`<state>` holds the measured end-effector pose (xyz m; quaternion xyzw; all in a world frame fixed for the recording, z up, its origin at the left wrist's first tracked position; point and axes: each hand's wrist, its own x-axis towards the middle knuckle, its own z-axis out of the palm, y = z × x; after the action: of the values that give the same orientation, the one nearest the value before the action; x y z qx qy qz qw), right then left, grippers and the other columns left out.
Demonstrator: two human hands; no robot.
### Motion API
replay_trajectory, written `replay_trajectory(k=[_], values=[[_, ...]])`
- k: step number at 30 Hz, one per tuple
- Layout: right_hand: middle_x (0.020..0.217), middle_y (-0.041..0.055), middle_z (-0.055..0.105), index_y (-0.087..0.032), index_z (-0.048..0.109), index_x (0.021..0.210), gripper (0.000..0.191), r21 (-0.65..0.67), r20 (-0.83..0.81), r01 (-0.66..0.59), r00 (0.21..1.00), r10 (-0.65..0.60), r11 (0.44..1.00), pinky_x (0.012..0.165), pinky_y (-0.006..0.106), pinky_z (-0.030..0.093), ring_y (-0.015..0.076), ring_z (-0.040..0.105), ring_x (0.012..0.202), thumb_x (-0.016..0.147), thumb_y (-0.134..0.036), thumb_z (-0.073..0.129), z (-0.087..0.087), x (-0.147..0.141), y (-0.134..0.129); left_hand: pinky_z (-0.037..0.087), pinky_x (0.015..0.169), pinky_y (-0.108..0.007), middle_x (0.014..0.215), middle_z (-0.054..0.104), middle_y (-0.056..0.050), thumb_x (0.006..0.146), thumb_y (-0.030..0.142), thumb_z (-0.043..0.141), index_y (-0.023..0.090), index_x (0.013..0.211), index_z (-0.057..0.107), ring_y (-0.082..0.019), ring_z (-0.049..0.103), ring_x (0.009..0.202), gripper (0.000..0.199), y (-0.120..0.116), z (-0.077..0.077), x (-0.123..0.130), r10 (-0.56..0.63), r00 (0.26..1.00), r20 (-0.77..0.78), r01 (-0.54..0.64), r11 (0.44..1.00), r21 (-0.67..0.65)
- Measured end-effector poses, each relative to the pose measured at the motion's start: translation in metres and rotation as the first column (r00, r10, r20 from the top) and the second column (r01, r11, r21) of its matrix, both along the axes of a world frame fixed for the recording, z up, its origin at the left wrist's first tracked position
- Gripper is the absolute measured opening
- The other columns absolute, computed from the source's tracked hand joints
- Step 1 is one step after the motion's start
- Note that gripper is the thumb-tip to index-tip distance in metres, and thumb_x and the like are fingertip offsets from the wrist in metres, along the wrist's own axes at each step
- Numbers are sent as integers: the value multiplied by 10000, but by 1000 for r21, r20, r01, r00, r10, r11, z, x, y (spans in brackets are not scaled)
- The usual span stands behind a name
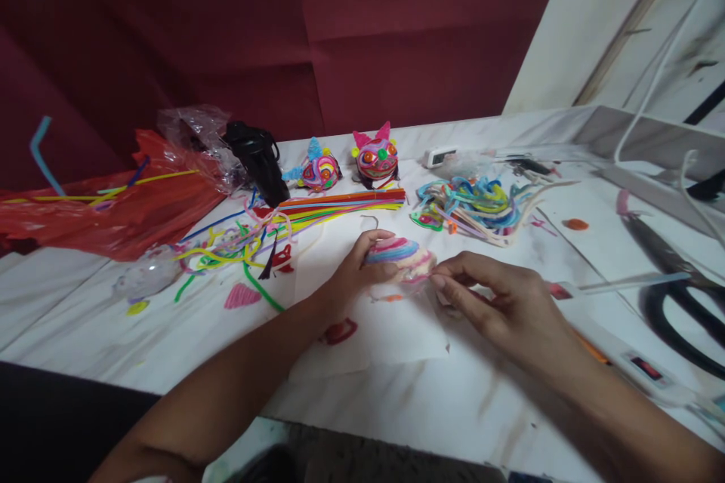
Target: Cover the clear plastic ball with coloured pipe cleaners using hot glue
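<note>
While the left hand grips a striped piece over white paper on a marble-patterned table, the right hand pinches its right edge between thumb and forefinger. Behind them, a pink-eared figure and a blue-eared figure sit near a bundle of colored stems.

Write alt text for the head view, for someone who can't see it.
A person's left hand holds a rounded striped piece over a white sheet while the right hand pinches at its edge. Behind are colored strips and two bright decorated figures; large scissors lie at right.
</note>
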<state>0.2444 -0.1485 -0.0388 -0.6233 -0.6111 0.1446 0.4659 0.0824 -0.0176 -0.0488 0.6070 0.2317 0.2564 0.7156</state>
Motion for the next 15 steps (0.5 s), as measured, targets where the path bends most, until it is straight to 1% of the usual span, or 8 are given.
replay_trajectory(k=[2,8,12,15], values=[[736,30,684,-215,666,869,211,-7,-4,-9,1000,9,1000,525,231,458,155,615,643,910,-392,558,1,0,0,433,800,-314,1043,616,-36,667,352,743,241,1158,484,-206,583,930,566,0,-1,0,-5,1000,-1,4,1000,-16],[706,-8,647,-222,642,844,231,-53,-50,-17,999,15,998,572,229,436,134,577,639,921,-415,541,3,1,0,424,735,-285,1018,612,-28,649,297,750,246,1180,470,-191,584,871,602,3,2,-2,-3,1000,-21,3,1000,-24],[703,-15,619,-224,638,854,252,-95,-115,-39,993,28,995,557,233,412,135,543,645,919,-447,539,1,3,-1,428,790,-310,1069,615,-44,610,243,765,254,1268,467,-210,588,925,723,4,8,-5,-32,998,-51,29,998,-60],[708,-12,616,-224,641,851,261,-104,-135,-70,989,55,992,562,243,399,143,535,660,917,-455,539,1,4,-2,416,836,-322,1048,619,-41,613,211,764,251,1314,471,-210,584,946,761,4,13,-8,-52,997,-59,48,997,-61]])
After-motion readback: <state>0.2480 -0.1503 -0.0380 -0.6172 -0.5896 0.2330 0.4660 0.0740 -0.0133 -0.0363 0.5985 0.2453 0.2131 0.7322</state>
